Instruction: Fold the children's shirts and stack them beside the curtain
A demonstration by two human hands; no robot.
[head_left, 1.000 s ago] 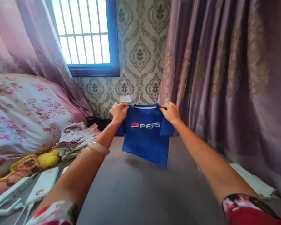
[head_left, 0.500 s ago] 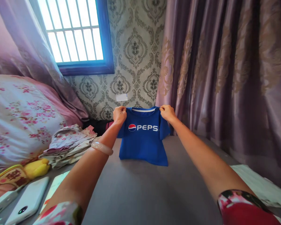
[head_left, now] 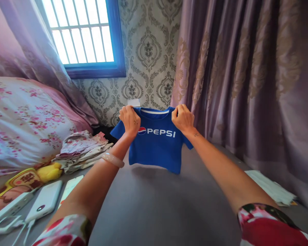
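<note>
A small blue T-shirt (head_left: pixel 156 150) with a white PEPSI print hangs upright in front of me, its front facing me. My left hand (head_left: pixel 130 120) is closed on its left shoulder, beside the collar, and covers part of the round logo. On the other shoulder, my right hand (head_left: pixel 183 118) grips the cloth with its fingers curled. The hem hangs just above the grey bed surface (head_left: pixel 154 208), with a shadow below it. Both short sleeves droop outward beside the hands.
At the left lie folded clothes (head_left: pixel 79 150), a yellow plush toy (head_left: pixel 48 172), a white power bank (head_left: pixel 45 200) with cables, a power strip (head_left: pixel 12 208) and a phone (head_left: pixel 71 188). Pale folded cloth (head_left: pixel 270 188) lies at the right, below the curtain (head_left: pixel 226 85).
Both hands have raised the T-shirt, and its hem has lifted off the bed. The sleeves spread wider, and the full PEPSI word now shows. The view has shifted slightly.
</note>
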